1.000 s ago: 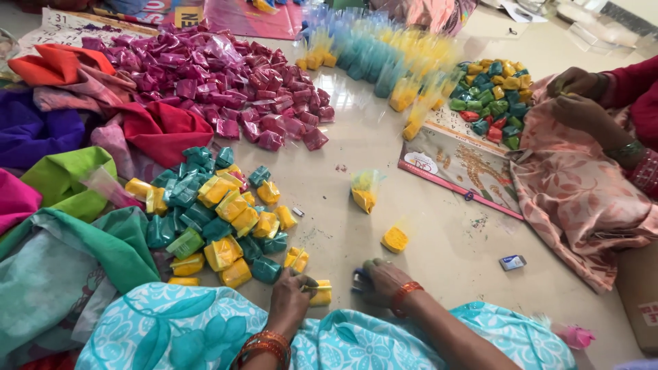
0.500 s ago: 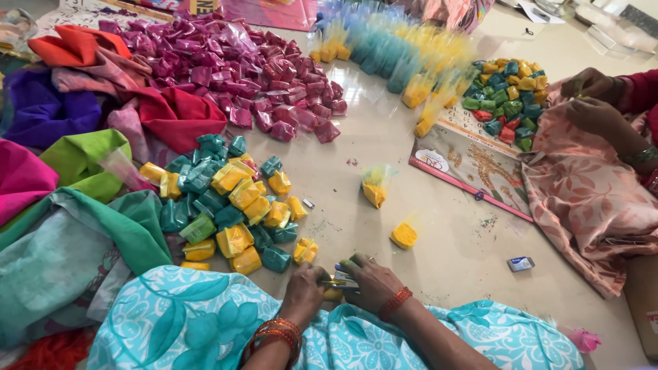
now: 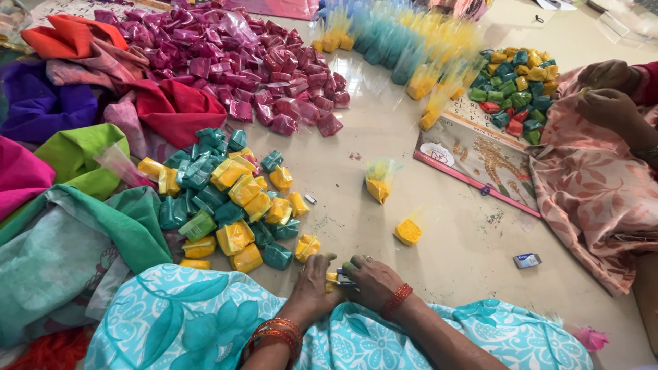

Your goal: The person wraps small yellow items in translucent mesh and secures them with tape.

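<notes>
On the pale floor [image 3: 384, 226], low in the head view, the person's two hands meet just above the turquoise floral cloth [image 3: 205, 322] over their lap. The left hand [image 3: 314, 282] and the right hand [image 3: 370, 277] press together around a small yellow packet [image 3: 333, 277], fingers curled narrow and pinching it from both sides; something small and dark sits against the packet between the fingertips, though I cannot tell what it is. Orange-red bangles [image 3: 274, 336] ring the left wrist and a red band [image 3: 396, 299] the right. Just beside the left hand lies a heap of yellow and teal packets [image 3: 226, 205], with one loose yellow packet [image 3: 307, 247] almost touching the knuckles. Farther out sit two more yellow pieces, one in a clear wrapper [image 3: 379, 181] and one bare [image 3: 408, 231], well apart from the hands. A big mound of magenta packets [image 3: 253, 68] fills the far side, next to folded fabrics in red, purple, green and pink [image 3: 82, 123]. Near the right hand a small blue and white box [image 3: 527, 260] rests on the floor. At the far right another person's hands [image 3: 610, 89] work over a peach floral cloth [image 3: 589, 192], beside a mixed pile of green, yellow and red packets [image 3: 517, 85] and a printed booklet [image 3: 480, 161].
</notes>
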